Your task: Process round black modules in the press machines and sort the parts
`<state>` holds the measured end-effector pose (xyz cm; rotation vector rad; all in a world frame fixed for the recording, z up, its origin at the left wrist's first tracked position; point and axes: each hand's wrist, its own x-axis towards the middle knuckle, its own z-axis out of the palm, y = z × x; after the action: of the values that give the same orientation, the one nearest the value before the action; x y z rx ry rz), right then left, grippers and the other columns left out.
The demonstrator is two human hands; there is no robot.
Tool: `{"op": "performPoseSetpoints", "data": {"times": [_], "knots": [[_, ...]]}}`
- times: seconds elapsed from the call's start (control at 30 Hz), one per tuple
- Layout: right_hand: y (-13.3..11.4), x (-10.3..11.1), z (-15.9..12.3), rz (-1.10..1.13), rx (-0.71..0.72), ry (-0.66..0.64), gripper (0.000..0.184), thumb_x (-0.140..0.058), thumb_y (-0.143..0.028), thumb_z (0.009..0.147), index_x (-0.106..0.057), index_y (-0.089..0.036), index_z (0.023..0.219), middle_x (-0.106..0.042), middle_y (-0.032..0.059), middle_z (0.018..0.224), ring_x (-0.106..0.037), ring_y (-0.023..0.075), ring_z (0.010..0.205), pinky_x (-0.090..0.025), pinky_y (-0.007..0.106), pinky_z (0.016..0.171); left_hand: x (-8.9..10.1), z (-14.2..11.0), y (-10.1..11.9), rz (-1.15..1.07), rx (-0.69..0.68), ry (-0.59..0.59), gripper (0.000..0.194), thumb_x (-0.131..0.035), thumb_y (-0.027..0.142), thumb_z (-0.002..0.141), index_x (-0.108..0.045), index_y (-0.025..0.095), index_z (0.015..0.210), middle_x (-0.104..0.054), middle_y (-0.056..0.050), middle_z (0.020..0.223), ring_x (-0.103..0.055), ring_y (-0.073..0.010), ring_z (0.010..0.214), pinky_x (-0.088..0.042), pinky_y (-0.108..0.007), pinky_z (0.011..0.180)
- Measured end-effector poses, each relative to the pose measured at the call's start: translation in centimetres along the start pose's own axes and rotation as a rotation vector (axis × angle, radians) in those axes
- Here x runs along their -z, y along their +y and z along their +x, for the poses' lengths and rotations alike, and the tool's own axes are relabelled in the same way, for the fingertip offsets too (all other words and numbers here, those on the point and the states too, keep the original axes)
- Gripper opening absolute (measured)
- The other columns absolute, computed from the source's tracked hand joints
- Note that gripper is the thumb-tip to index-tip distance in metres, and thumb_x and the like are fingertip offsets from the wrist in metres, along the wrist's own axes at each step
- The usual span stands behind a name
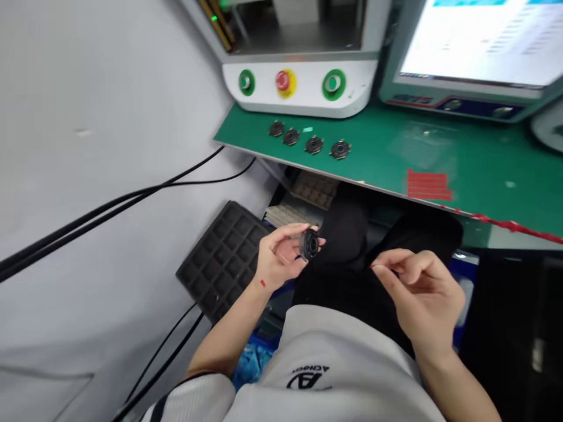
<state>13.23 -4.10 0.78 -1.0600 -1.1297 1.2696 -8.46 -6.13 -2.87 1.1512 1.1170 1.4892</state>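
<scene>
Holds in left hand [278,261] a black round component [310,245], w/ thumb and fingers clamped on its rim, in the air above black trousers [334,287], outside the front edge of the green bench [378,146]. Presents its ringed face approx. toward the right (finer details too blurred to tell). Carries on left wrist a small red strip [263,283].

Pinches w/ right hand [420,287], thumb tip and index tip together, a tiny red piece [373,266], barely visible at the tips. Bends the other fingers loosely behind, well apart from left hand.

On the bench, toward its left end: four more round components [314,145], lying flat in a row, separate from each other, w/ a pale green scrap [308,129] just behind. Farther right, near the front edge: a group of red strips [428,186], side by side. Along the edge itself, on the right: red tape-like material [510,227].

Behind: white control panel [303,106] w/ red stop button [282,81] btwn two green buttons [333,84]; to the right, a lit monitor [475,44] (text not readable).

Below bench level, partly behind left forearm: black compartment tray [215,264], lying aslant in view. More to the left, close to the wall [88,234]: black cables [132,199].
</scene>
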Motion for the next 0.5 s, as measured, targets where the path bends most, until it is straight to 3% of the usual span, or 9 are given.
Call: {"op": "performPoseSetpoints", "data": {"times": [0.1, 0.2, 0.3, 0.5], "knots": [[-1.8, 0.1, -0.3, -0.025, 0.090, 0.002, 0.036, -0.067, -0.002, 0.078, -0.039, -0.021, 0.068, -0.068, -0.0005, 0.075, -0.066, 0.0127, 0.071, -0.054, 0.023, 0.060, -4.2, 2.4, 0.9, -0.083, -0.107, -0.233, 0.046, -0.079, 0.021, 0.073, -0.067, 0.026, 0.117, -0.070, -0.012, 0.110, -0.074, -0.0232, 0.085, -0.063, -0.031, 0.072], [-2.9, 0.6, -0.6, -0.022, 0.123, 0.006, 0.036, -0.064, 0.001, 0.079, -0.037, -0.021, 0.069, -0.067, -0.0016, 0.077, -0.065, 0.0113, 0.073, -0.054, 0.023, 0.062, -6.0, 3.1, 1.2, -0.068, -0.132, -0.331, 0.046, -0.075, 0.019, 0.075, -0.067, 0.023, 0.120, -0.068, -0.013, 0.110, -0.074, -0.0229, 0.088, -0.063, -0.028, 0.073], [-3.5, 0.8, -0.7, -0.010, 0.119, 0.007, 0.036, -0.062, 0.001, 0.080, -0.036, -0.021, 0.068, -0.063, -0.0020, 0.075, -0.063, 0.0109, 0.072, -0.054, 0.023, 0.061, -6.7, 3.0, 1.3, 0.031, -0.171, -0.358, 0.054, -0.075, 0.012, 0.069, -0.067, 0.025, 0.121, -0.068, -0.011, 0.112, -0.073, -0.0229, 0.092, -0.063, -0.029, 0.075], [-3.8, 0.9, -0.6, -0.007, 0.125, -0.012, 0.037, -0.061, 0.003, 0.078, -0.035, -0.021, 0.068, -0.059, -0.0034, 0.074, -0.063, 0.0107, 0.074, -0.053, 0.023, 0.062, -7.5, 2.9, 2.2, 0.278, -0.359, -0.296, 0.059, -0.077, 0.011, 0.062, -0.068, 0.026, 0.119, -0.071, -0.008, 0.112, -0.072, -0.0212, 0.088, -0.063, -0.033, 0.075]]}}
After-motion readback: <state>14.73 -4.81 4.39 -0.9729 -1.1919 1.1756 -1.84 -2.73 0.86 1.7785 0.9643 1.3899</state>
